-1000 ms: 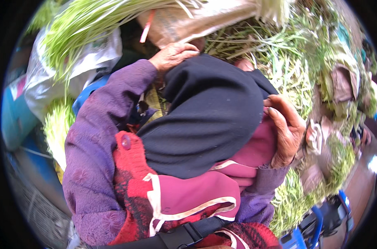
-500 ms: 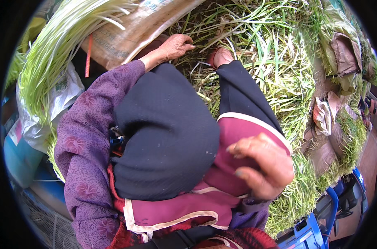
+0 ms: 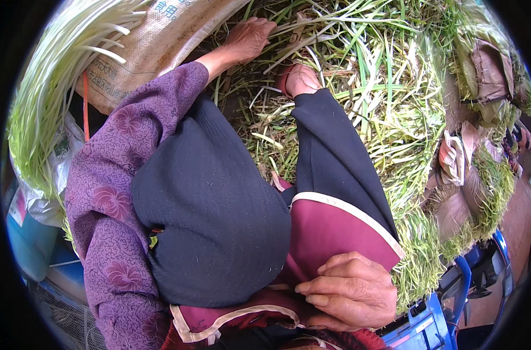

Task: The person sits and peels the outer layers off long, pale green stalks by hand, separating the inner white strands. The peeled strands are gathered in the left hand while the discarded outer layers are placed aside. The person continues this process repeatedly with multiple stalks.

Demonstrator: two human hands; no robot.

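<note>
My left hand [image 3: 251,39] reaches forward past my knee to the edge of the litter of green and yellowed leaves and stalks [image 3: 347,93]. Its fingers are bent and drawn together beside some pale stalks; whatever they grip is hidden. Low over my lap is my right hand [image 3: 350,291], its fingers curled in above the maroon apron [image 3: 329,233] with cream edging. Nothing shows in it. A woven tan sack [image 3: 137,61] lies to the left of my left hand. At the far left hangs a thick bundle of long, pale green stalks [image 3: 61,76].
My bare foot [image 3: 302,80] in a red shoe rests among the leaves. Right of the leaf pile lie brown wrappings [image 3: 490,73] round bunched greens. A blue plastic frame [image 3: 429,326] stands at lower right, a teal container [image 3: 32,245] and white bag at left.
My left hand has moved forward and slightly right over the leaves. My right hand has dropped lower toward my lap, its spread fingers now curled together. My view has shifted a little.
</note>
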